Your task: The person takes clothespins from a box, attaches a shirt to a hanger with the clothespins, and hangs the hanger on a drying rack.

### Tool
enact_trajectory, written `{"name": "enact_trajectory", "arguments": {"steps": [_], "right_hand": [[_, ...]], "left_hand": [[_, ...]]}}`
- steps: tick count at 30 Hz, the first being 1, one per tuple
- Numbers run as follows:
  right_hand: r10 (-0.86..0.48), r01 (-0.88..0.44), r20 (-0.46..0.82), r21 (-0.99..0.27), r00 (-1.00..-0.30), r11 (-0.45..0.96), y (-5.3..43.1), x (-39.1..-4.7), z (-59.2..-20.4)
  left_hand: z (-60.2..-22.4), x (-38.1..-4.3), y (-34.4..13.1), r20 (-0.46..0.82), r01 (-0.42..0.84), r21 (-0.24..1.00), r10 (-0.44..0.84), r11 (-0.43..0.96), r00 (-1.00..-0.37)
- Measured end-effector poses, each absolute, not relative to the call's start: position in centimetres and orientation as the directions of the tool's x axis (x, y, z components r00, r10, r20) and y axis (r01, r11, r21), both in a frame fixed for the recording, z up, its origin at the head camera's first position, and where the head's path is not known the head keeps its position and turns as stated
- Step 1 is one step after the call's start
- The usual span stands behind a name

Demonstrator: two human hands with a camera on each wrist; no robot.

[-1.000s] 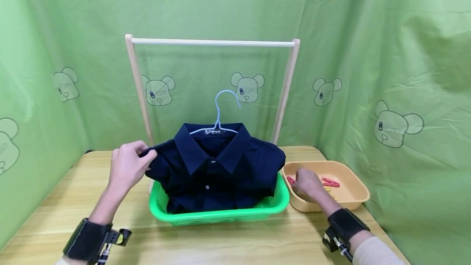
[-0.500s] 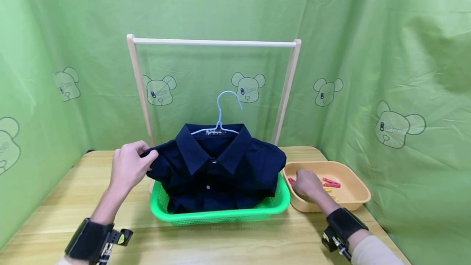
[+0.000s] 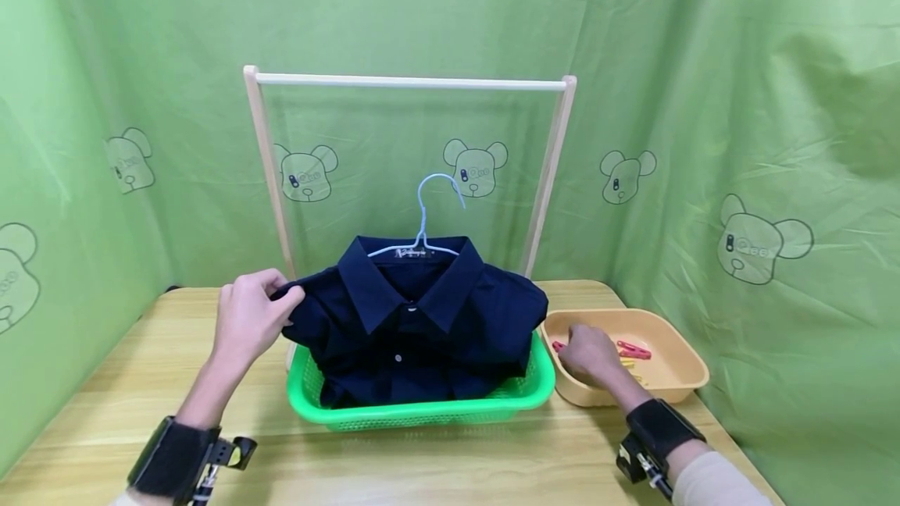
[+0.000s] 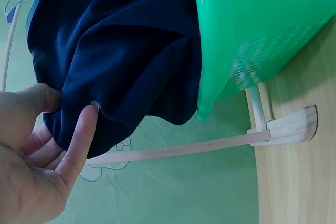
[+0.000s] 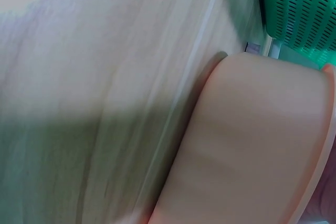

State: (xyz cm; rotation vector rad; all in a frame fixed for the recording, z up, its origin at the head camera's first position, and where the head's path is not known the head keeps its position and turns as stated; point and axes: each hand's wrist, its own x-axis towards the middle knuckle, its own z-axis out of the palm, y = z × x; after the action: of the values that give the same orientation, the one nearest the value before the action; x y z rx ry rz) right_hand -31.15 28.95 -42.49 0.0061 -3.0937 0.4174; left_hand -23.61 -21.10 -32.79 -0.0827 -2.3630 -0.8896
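Note:
A dark navy shirt [image 3: 429, 334] with a collar sits on a light-blue wire hanger [image 3: 423, 213], its lower part bunched in a green basket [image 3: 422, 416]. My left hand [image 3: 249, 315] pinches the shirt's shoulder edge at the left; the left wrist view shows thumb and fingers on the navy cloth [image 4: 121, 72]. My right hand [image 3: 592, 354] reaches down into a tan plastic basin [image 3: 671, 334], its fingertips hidden behind the hand. Beside its fingers shows part of a red clothespin [image 3: 558, 347]. Whether the right hand grips anything, I cannot tell.
A wooden rack with a white crossbar [image 3: 411, 82] stands behind the basket. More clothespins, red [image 3: 634, 350] and yellow [image 3: 628, 363], lie in the basin, right of my hand. Green curtains [image 3: 773, 139] surround the wooden table [image 3: 422, 467].
The whole view shifts very slightly. My left hand keeps its hold on the shirt, and the right hand stays in the basin.

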Motion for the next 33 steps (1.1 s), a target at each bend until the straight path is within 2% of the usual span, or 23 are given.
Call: {"name": "enact_trajectory", "arguments": {"steps": [9, 26, 33], "right_hand": [[0.053, 0.048, 0.002, -0.398, -0.999, 0.916, 29.27, -31.14, -42.54], [0.068, 0.05, 0.021, -0.48, -0.997, 0.876, 29.58, -31.07, -42.37], [0.087, 0.06, 0.037, -0.473, -0.996, 0.879, 29.45, -30.98, -42.02]], "left_hand": [[-32.88, -23.55, -21.03, 0.576, 0.286, 0.577, -0.133, 0.765, -0.806], [-33.26, -23.78, -20.96, 0.584, 0.31, 0.582, -0.121, 0.751, -0.803], [-33.39, -23.89, -20.95, 0.579, 0.305, 0.584, -0.122, 0.752, -0.806]]}}
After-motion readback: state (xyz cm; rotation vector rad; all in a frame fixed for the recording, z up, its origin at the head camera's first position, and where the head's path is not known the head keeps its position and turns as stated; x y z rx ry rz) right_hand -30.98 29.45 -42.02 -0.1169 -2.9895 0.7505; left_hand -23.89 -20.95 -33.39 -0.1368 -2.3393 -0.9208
